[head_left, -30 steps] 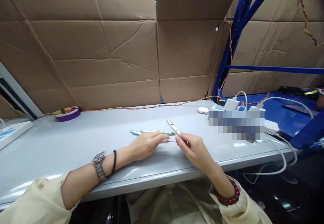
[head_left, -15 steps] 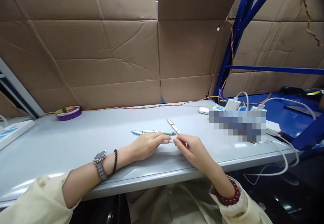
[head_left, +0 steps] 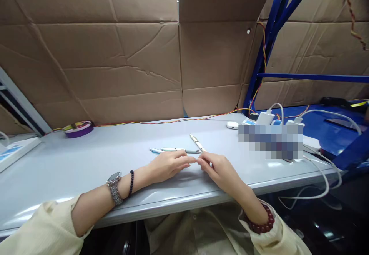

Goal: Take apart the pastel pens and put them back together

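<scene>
Both my hands rest on the grey table (head_left: 86, 159) with their fingertips touching. My left hand (head_left: 168, 165) is closed in a pinch on a thin pen part, which is now hidden between the fingers. My right hand (head_left: 216, 169) is closed on a white pen (head_left: 197, 143), whose gold-trimmed end sticks out up and to the left. Just beyond my left fingers lie a silver pen (head_left: 178, 150) and a blue-tipped pen (head_left: 154, 150), side by side on the table.
A purple tape roll (head_left: 78, 128) sits at the back left and a white power strip (head_left: 14, 149) at the far left. A small white case (head_left: 232, 125) and chargers with white cables (head_left: 268, 117) are at the right. Cardboard walls stand behind, with a blue rack (head_left: 259, 66) beside them.
My right hand has slid a little left and my fingertips have come together. The short metal tip seen between the hands earlier is now covered.
</scene>
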{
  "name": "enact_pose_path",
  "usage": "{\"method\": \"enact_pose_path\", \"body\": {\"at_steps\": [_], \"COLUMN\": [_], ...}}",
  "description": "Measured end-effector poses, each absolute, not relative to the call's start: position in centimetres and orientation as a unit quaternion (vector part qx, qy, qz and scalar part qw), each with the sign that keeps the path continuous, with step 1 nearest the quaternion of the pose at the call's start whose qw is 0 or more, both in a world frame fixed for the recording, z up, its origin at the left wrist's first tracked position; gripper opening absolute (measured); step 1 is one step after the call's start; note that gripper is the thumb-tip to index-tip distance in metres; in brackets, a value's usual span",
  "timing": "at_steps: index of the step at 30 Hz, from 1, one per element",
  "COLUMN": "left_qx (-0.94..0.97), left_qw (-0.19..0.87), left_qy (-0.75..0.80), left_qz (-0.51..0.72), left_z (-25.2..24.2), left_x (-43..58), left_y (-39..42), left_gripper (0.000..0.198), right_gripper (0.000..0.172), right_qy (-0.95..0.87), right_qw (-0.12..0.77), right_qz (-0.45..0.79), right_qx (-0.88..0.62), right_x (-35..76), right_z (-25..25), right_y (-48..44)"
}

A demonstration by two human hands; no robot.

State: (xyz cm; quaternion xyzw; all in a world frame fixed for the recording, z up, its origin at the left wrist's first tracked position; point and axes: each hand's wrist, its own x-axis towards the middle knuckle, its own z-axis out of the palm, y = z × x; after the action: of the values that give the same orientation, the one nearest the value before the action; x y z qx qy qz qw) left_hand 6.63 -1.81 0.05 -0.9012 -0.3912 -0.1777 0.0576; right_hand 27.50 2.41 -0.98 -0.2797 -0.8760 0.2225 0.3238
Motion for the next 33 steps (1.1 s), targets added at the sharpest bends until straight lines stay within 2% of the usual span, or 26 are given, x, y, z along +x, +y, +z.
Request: {"method": "enact_pose_path", "body": {"at_steps": [7,9,11,13,17,20,24,30,33], "left_qx": [-0.886,-0.88,-0.873,-0.873,-0.895,-0.895,-0.89,-0.875,-0.874], "left_qw": [0.011,0.0,-0.005,-0.005,0.007,0.008,0.003,-0.014,-0.02], "left_qy": [-0.421,-0.432,-0.443,-0.445,-0.413,-0.414,-0.424,-0.448,-0.446], "left_qz": [-0.194,-0.197,-0.203,-0.199,-0.169,-0.167,-0.165,-0.185,-0.19], "left_z": [0.2,0.1,0.0,0.0,-0.1,-0.1,0.0,0.1,0.0], "left_x": [6.7,6.4,6.2,6.1,6.3,6.4,6.2,6.3,6.4], "left_y": [-1.4,-1.3,-1.2,-1.2,-1.3,-1.3,-1.1,-1.3,-1.4], "left_gripper": [0.035,0.032,0.031,0.03,0.035,0.036,0.037,0.031,0.024], "right_gripper": [0.035,0.036,0.03,0.015,0.015,0.013,0.011,0.015,0.018], "right_qy": [-0.807,-0.803,-0.822,-0.84,-0.863,-0.854,-0.807,-0.874,-0.89], "right_qw": [0.419,0.423,0.396,0.369,0.349,0.38,0.446,0.339,0.319], "right_qz": [0.234,0.236,0.247,0.262,0.274,0.268,0.249,0.21,0.189], "right_qx": [-0.343,-0.348,-0.328,-0.3,-0.244,-0.235,-0.297,-0.278,-0.267], "right_x": [27.8,27.9,27.8,27.7,27.4,27.5,27.8,27.5,27.3], "right_z": [-1.1,-1.1,-1.1,-1.1,-1.2,-1.4,-1.5,-2.0,-2.1], "right_y": [2.9,3.0,3.0,2.8,2.6,2.7,3.2,3.4,3.4]}}
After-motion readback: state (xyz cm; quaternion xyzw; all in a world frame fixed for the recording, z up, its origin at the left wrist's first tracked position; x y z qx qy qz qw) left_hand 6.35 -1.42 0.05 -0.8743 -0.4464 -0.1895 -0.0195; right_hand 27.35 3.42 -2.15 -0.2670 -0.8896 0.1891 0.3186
